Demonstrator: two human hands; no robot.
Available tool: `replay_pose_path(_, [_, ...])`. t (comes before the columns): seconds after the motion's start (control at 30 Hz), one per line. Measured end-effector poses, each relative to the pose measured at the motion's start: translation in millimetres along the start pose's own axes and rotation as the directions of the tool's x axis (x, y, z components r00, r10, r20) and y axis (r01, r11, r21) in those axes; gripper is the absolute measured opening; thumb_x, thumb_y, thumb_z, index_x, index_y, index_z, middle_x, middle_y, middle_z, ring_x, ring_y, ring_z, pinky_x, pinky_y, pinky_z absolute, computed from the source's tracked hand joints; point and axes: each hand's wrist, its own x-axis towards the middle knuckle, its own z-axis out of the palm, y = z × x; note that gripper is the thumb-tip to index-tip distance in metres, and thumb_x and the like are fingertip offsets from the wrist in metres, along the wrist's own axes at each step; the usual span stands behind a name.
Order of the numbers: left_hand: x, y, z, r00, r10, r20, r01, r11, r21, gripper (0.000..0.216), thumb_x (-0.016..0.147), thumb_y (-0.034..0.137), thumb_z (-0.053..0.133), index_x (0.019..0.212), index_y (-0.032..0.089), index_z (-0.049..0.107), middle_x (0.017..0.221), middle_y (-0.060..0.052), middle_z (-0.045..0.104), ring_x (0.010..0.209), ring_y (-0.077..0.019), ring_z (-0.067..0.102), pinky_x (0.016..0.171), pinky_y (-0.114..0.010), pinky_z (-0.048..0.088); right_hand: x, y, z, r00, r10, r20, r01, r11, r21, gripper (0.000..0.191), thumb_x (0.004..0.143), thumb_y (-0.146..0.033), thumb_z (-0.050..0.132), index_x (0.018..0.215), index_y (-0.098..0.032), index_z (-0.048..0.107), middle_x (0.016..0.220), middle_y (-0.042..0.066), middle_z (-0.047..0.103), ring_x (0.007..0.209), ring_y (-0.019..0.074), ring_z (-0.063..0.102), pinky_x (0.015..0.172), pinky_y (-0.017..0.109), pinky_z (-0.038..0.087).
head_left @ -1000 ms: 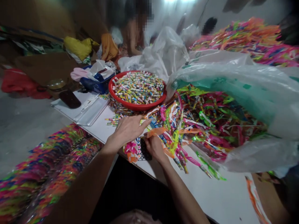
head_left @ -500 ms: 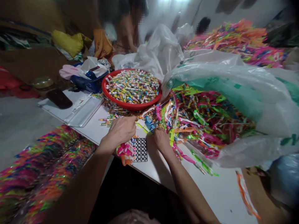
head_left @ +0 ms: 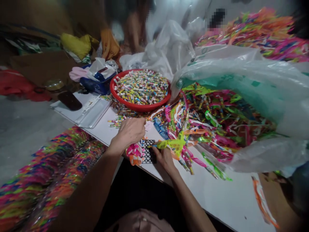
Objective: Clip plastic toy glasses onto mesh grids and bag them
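Just beyond curled left hand (head_left: 131, 130), hold unclear, red basin (head_left: 142, 109), rightward of right hand (head_left: 165, 158) gripping yellow-green plastic piece (head_left: 177, 146), open plastic bag (head_left: 241, 66), white table (head_left: 212, 196) beneath, grey floor (head_left: 24, 129) leftward.

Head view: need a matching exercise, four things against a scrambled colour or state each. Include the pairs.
Things:
1. round basin
2. perforated tray
3. yellow-green item
4. basket beside the basin

Colours or states:
A. black
B. blue
C. red
D. held in the right hand

Pairs: 1-C, 2-A, 3-D, 4-B
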Motion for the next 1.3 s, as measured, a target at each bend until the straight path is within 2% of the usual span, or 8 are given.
replay_pose_path(0.07, [-0.3,2.3,-0.9,1.000,-0.007,-0.019,0.007,1.000,-0.015,0.045,0.092,0.036,0.027,0.108,0.018,0.065,0.097,-0.013,0.071,0.093,-0.0289,0.065,0.081,-0.038,0.046,3.1,-1.6,5.1,1.000,-0.011,-0.002,0.011,0.996,-0.087,0.023,0.090,-0.026,0.044,0.105,-0.015,0.059,0.099,0.010,0.066,0.095,0.0206,0.060,0.085,0.031,0.045])
replay_pose_path(0.13, [-1.0,4.6,-1.9,0.999,-0.040,-0.030,0.039,0.998,-0.043,0.056,0.092,0.049,0.023,0.102,0.017,0.067,0.090,-0.014,0.071,0.091,-0.0292,0.066,0.081,-0.038,0.046,11.0,-9.7,7.2,0.995,-0.029,0.098,0.053,0.968,-0.243,0.022,0.090,-0.021,0.044,0.105,-0.014,0.059,0.102,0.012,0.065,0.097,0.0213,0.060,0.087,0.031,0.044])
replay_pose_path(0.27, [-1.5,7.0,-2.9,0.998,-0.048,-0.029,0.044,0.992,-0.115,0.068,0.088,0.065,0.019,0.104,0.019,0.066,0.089,-0.012,0.072,0.092,-0.0290,0.065,0.083,-0.039,0.045,27.5,-38.5,13.6,0.958,0.084,0.274,0.075,0.850,-0.521,0.029,0.086,-0.005,0.037,0.104,-0.011,0.059,0.098,0.015,0.066,0.087,0.0222,0.064,0.073,0.030,0.047])
replay_pose_path(0.47, [1.4,1.5,-0.3,0.992,-0.112,-0.054,0.108,0.992,-0.065,0.055,0.091,0.050,0.025,0.098,0.017,0.068,0.093,-0.015,0.071,0.092,-0.0329,0.065,0.079,-0.041,0.046,47.3,-44.5,-10.8,0.913,0.078,0.401,0.158,0.837,-0.524,0.020,0.087,-0.013,0.045,0.098,-0.013,0.062,0.096,0.012,0.068,0.087,0.0188,0.065,0.071,0.023,0.045])
replay_pose_path(0.67, [2.1,1.1,-1.4,0.990,-0.130,-0.051,0.128,0.991,-0.042,0.054,0.091,0.047,0.023,0.095,0.018,0.068,0.094,-0.015,0.071,0.091,-0.0337,0.065,0.077,-0.043,0.046,82.0,-18.7,-41.3,0.977,0.152,0.147,-0.012,0.736,-0.677,0.031,0.089,-0.009,0.036,0.110,-0.005,0.058,0.103,0.022,0.065,0.090,0.0247,0.064,0.073,0.031,0.046])
replay_pose_path(0.97, [3.1,1.4,-1.1,0.987,-0.153,-0.044,0.152,0.988,-0.030,0.055,0.090,0.050,0.024,0.091,0.019,0.069,0.092,-0.014,0.071,0.091,-0.0332,0.065,0.076,-0.041,0.047,66.1,-34.8,-11.0,0.944,-0.080,0.322,0.285,0.692,-0.664,0.032,0.089,-0.007,0.035,0.111,-0.013,0.057,0.104,0.014,0.063,0.095,0.0225,0.061,0.074,0.029,0.047])
replay_pose_path(1.17, [1.3,0.5,-2.9,0.987,-0.160,-0.021,0.159,0.985,-0.068,0.054,0.089,0.051,0.025,0.092,0.019,0.069,0.091,-0.014,0.071,0.090,-0.0320,0.065,0.076,-0.040,0.047,63.0,-18.1,-38.1,0.947,0.125,0.295,0.113,0.732,-0.672,0.029,0.091,-0.010,0.035,0.104,-0.010,0.061,0.103,0.015,0.064,0.090,0.0201,0.062,0.075,0.026,0.043])
replay_pose_path(1.3, [0.0,-0.6,-1.8,0.987,-0.150,-0.065,0.146,0.987,-0.062,0.054,0.089,0.050,0.026,0.087,0.019,0.070,0.087,-0.014,0.071,0.088,-0.0326,0.065,0.074,-0.040,0.047,63.3,-4.4,-42.5,0.947,0.146,0.288,0.096,0.724,-0.683,0.030,0.090,-0.009,0.034,0.104,-0.010,0.061,0.098,0.015,0.066,0.088,0.0208,0.062,0.074,0.028,0.042])
